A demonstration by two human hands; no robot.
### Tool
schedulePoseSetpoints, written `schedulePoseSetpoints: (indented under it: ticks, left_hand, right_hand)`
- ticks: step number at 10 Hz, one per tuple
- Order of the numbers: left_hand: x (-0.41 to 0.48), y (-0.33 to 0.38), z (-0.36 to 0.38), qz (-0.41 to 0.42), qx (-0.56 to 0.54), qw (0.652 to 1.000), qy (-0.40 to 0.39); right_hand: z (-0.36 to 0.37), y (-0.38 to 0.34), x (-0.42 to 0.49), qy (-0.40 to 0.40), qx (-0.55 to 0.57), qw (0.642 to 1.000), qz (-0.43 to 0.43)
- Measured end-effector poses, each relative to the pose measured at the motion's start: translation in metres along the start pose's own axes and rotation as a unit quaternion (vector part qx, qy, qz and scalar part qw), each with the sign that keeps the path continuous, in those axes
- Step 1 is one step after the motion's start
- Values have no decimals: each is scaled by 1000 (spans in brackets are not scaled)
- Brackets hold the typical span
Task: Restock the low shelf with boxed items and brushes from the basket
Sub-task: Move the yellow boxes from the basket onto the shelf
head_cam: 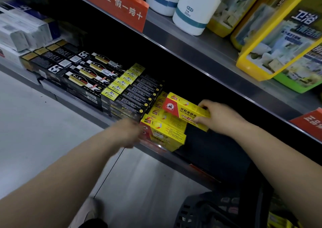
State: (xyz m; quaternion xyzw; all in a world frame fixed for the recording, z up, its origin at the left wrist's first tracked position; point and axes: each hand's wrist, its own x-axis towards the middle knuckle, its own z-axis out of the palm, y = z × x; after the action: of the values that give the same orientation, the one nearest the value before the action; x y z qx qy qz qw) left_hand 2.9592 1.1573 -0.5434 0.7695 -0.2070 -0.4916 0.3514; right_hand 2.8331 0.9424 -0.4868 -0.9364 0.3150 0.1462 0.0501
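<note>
My right hand grips one end of a long yellow and red box, held over a stack of like yellow boxes on the low shelf. My left hand is blurred and reaches toward the stack's left front corner; whether it touches a box is unclear. The dark basket stands on the floor at the bottom right, with a yellow pack showing inside.
Black and yellow boxes and black boxes fill the low shelf to the left. Dark bare shelf space lies right of the yellow stack. The shelf above carries white bottles, yellow packs and an orange sign. Grey floor lies at the left.
</note>
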Motion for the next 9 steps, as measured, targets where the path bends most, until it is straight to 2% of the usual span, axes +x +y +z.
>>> schedulePoseSetpoints:
  ticks: [1, 2, 3, 4, 5, 8, 9]
  left_hand:
    - [8, -6, 31, -32, -62, 997, -30]
    - [13, -5, 40, -52, -161, 986, 16]
    - [17, -2, 43, -42, -199, 979, 33]
    - [18, -2, 45, -32, -189, 981, 35]
    - [20, -2, 47, -30, -204, 977, 49]
    - [19, -7, 47, -25, -163, 986, 40]
    - [2, 0, 40, -9, -131, 991, 27]
  right_hand:
    - [17, -10, 19, -41, -31, 999, 15]
    - [37, -23, 30, -109, -16, 994, -4]
    - [50, -29, 30, -182, 25, 983, -29]
    - [50, -28, 27, -233, 34, 971, -40]
    - [52, -27, 25, -219, -12, 974, -60]
    - [55, -24, 27, -199, 12, 979, -39]
    - [42, -27, 18, -191, -14, 981, -39]
